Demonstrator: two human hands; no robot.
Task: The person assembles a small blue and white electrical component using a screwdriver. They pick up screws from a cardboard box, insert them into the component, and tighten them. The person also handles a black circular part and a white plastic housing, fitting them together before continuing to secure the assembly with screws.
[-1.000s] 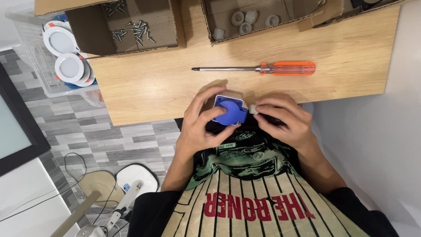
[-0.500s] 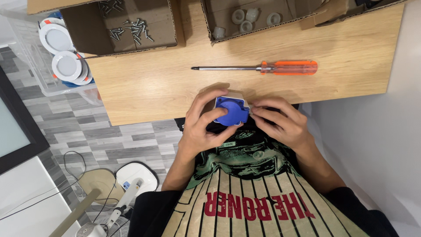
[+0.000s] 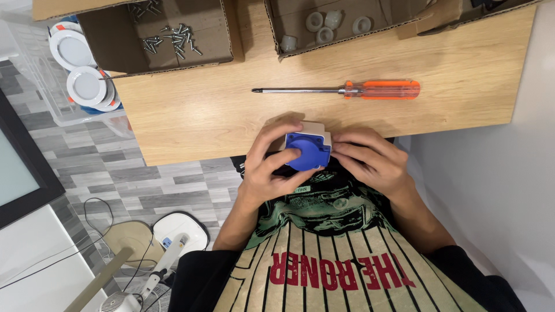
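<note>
Socket point(image 3: 308, 151), blue round face in a pale housing, held at the near tabletop point(image 3: 231, 121) edge. Left hand point(image 3: 267, 167) wraps its side and face; right hand point(image 3: 370, 162) pinches the other side. Likely rigid, light, smooth plastic; best gripped by the flat housing sides. Screwdriver point(image 3: 347, 89) lies beyond, untouched.

Single head view, worn on person's head, looking steeply down over chest at table point(image 3: 231, 115). Table edge close, crossing mid-frame; far side toward top. Hands point(image 3: 324, 162) near, just below table edge. Screwdriver point(image 3: 347, 89) lies on table mid-depth. Boxes point(image 3: 173, 34) at table's far side, cut by top edge. Floor left of table.
</note>
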